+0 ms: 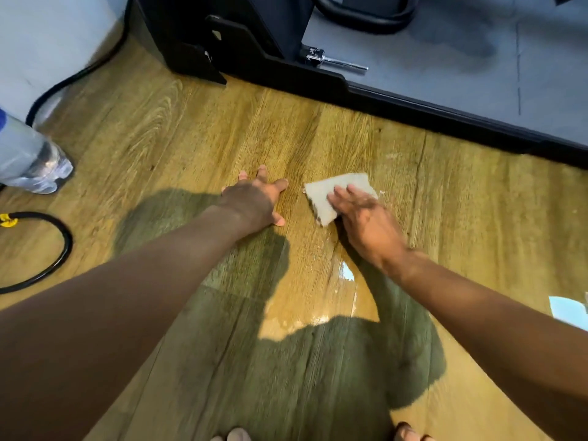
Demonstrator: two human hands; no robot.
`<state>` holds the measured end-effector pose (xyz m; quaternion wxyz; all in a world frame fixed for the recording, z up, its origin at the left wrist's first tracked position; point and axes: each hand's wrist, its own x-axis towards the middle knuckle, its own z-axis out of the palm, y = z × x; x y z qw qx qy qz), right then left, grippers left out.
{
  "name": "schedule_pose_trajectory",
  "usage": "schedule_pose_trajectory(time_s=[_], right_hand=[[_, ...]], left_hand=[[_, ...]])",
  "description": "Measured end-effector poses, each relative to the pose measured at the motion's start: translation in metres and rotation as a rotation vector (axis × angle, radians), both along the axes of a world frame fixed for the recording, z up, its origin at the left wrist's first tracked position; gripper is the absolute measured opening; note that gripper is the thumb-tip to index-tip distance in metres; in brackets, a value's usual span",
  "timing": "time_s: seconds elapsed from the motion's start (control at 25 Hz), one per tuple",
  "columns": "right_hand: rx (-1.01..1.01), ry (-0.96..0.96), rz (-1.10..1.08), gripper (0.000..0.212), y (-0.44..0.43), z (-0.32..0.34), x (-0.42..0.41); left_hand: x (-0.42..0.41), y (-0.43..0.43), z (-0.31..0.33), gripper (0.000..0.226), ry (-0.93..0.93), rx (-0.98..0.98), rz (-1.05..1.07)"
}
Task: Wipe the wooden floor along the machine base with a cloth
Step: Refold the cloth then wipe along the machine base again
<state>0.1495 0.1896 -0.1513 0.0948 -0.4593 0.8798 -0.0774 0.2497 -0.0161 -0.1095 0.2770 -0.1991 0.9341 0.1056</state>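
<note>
A folded beige cloth (331, 194) lies flat on the wooden floor (197, 128), a short way in front of the black machine base (413, 105). My right hand (362, 218) presses on the cloth's near right part with straight fingers. My left hand (254, 202) rests flat on the bare floor just left of the cloth, fingers spread. A wet glossy patch (318, 300) shines on the boards between my forearms.
A clear plastic bottle (28, 157) stands at the left edge. A black cable (60, 240) loops on the floor below it, and another runs along the wall. A metal pin (337, 60) sticks out of the machine. Toes show at the bottom edge.
</note>
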Motion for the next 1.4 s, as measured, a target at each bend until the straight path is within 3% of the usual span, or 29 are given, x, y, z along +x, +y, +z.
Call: schedule_pose_trajectory(time_s=[0.12, 0.2, 0.24, 0.36, 0.44, 0.56, 0.68, 0.76, 0.88, 1.16, 1.4], right_hand=[[-0.011, 0.094, 0.349, 0.045, 0.058, -0.004, 0.078], [-0.025, 0.067, 0.512, 0.046, 0.075, -0.001, 0.083], [-0.041, 0.049, 0.485, 0.050, 0.068, 0.003, 0.070], [0.013, -0.012, 0.123, 0.055, 0.029, 0.019, 0.024], [0.020, -0.007, 0.048, 0.057, 0.026, 0.020, 0.028], [-0.032, 0.140, 0.318, 0.048, 0.072, 0.004, 0.088], [-0.041, 0.082, 0.509, 0.049, 0.098, 0.001, 0.093], [-0.026, 0.062, 0.439, 0.050, 0.084, 0.006, 0.056], [0.013, 0.035, 0.141, 0.056, 0.050, 0.012, -0.011], [0.106, 0.136, -0.182, 0.041, 0.000, 0.018, -0.128], [0.123, 0.171, -0.321, 0.042, -0.018, 0.020, -0.144]], left_hand=[[-0.001, 0.001, 0.001, 0.082, -0.010, 0.001, 0.007], [0.000, 0.003, 0.002, 0.082, -0.015, -0.007, 0.009], [0.000, 0.004, 0.002, 0.082, -0.011, -0.011, 0.015], [0.001, 0.004, 0.001, 0.082, 0.007, 0.014, 0.035], [0.004, 0.004, 0.000, 0.082, 0.003, 0.022, 0.017], [0.008, 0.005, 0.002, 0.085, -0.013, -0.006, -0.029], [0.008, 0.008, 0.004, 0.089, -0.022, -0.020, -0.048], [0.008, 0.014, 0.001, 0.089, 0.001, -0.063, -0.120], [0.008, 0.023, -0.007, 0.083, 0.038, -0.092, -0.231], [-0.017, 0.028, 0.003, 0.094, -0.141, -0.049, -0.148], [-0.023, 0.027, 0.002, 0.096, -0.155, -0.049, -0.142]])
